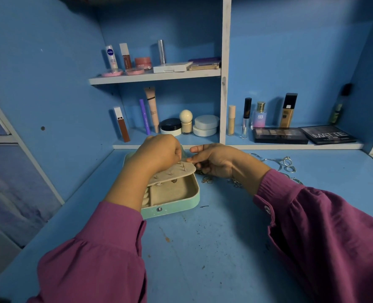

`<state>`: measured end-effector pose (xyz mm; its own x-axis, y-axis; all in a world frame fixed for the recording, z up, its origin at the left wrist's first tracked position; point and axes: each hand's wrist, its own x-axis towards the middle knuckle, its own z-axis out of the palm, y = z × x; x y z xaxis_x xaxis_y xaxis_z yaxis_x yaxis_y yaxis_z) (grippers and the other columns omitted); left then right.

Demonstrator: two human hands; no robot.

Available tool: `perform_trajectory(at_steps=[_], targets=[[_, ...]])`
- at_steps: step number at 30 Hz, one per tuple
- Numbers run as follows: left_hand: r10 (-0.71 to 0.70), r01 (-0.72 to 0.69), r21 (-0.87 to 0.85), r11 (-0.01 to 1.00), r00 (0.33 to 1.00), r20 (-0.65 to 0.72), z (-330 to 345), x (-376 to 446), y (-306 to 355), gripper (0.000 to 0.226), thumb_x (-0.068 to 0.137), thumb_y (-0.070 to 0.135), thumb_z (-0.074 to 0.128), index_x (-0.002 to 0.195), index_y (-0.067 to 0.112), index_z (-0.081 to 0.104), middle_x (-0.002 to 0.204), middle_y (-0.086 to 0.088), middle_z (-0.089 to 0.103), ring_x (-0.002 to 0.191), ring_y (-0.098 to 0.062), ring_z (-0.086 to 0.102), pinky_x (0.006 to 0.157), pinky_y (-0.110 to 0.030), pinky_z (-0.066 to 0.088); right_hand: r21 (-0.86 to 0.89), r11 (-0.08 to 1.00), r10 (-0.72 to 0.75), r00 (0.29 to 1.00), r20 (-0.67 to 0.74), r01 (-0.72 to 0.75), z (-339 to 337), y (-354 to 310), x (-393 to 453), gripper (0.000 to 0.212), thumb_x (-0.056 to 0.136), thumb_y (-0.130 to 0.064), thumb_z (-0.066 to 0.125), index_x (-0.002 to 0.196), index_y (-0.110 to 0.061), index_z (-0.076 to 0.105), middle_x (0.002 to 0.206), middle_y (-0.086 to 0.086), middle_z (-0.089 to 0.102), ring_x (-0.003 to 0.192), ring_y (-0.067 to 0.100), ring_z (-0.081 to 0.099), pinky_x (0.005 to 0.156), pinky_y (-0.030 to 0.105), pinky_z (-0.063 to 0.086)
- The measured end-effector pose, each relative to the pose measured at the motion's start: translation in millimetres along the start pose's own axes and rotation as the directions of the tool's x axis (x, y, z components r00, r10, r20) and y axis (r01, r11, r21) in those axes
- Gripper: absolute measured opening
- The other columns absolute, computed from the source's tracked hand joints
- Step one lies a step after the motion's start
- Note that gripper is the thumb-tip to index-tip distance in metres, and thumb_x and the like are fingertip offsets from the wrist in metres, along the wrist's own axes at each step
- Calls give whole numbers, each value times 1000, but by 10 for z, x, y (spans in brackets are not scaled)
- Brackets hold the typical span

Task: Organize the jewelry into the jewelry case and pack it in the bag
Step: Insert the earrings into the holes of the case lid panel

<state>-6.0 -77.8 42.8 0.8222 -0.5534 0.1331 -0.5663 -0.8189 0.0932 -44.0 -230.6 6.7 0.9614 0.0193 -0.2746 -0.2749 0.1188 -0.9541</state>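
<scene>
A mint-green jewelry case [174,207] lies open on the blue desk, its beige lining showing. Over it a beige earring panel [172,173] is lifted, with several small studs stuck through it. My left hand [159,153] hovers over the panel's far end, fingertips pinching a small stud there. My right hand [214,159] pinches the panel's right far edge. Silver hoops and rings [283,164] lie loose on the desk to the right, and small gold pieces [207,180] rest beside the case. No bag is in view.
Shelves behind the case hold cosmetics: jars [205,125], tubes, a perfume bottle [260,115] and two eyeshadow palettes [328,134]. The desk's near part [203,248] is bare blue surface with specks. My purple sleeves fill the lower corners.
</scene>
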Motion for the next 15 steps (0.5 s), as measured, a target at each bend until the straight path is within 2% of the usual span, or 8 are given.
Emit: perform_trajectory(at_steps=[4, 8, 11, 15], targets=[[-12, 12, 8, 1000, 1000, 15, 0, 28, -1, 18, 92, 16, 55, 85, 24, 69, 94, -1, 68, 95, -24, 58, 93, -38, 46, 0, 1000, -3, 1000, -5, 3, 4, 0, -5, 28, 83, 11, 60, 83, -16, 52, 57, 1, 58, 53, 10, 44, 42, 16, 32], [-57, 60, -139, 989, 998, 24, -4, 21, -97, 16, 90, 15, 59, 85, 22, 73, 93, 0, 70, 95, -22, 62, 92, -40, 49, -13, 1000, -2, 1000, -8, 2, 7, -10, 8, 27, 82, 10, 61, 86, -15, 52, 67, 5, 58, 54, 11, 45, 47, 18, 31], [-39, 30, -221, 975, 999, -35, -38, -51, -139, 13, 89, 16, 63, 84, 23, 73, 88, 5, 70, 90, -17, 63, 91, -36, 49, -19, 1000, 7, 1000, -8, -7, -3, -12, 11, 26, 82, 9, 62, 87, -15, 53, 71, 6, 58, 54, 11, 46, 48, 19, 32], [9, -21, -214, 977, 998, -57, -94, -112, -115, 8, 87, 21, 66, 83, 24, 73, 84, 11, 70, 88, -12, 62, 94, -38, 47, -41, 999, -2, 1000, -2, 2, -3, -13, 9, 26, 83, 8, 62, 87, -15, 52, 70, 5, 57, 54, 11, 46, 47, 19, 31]])
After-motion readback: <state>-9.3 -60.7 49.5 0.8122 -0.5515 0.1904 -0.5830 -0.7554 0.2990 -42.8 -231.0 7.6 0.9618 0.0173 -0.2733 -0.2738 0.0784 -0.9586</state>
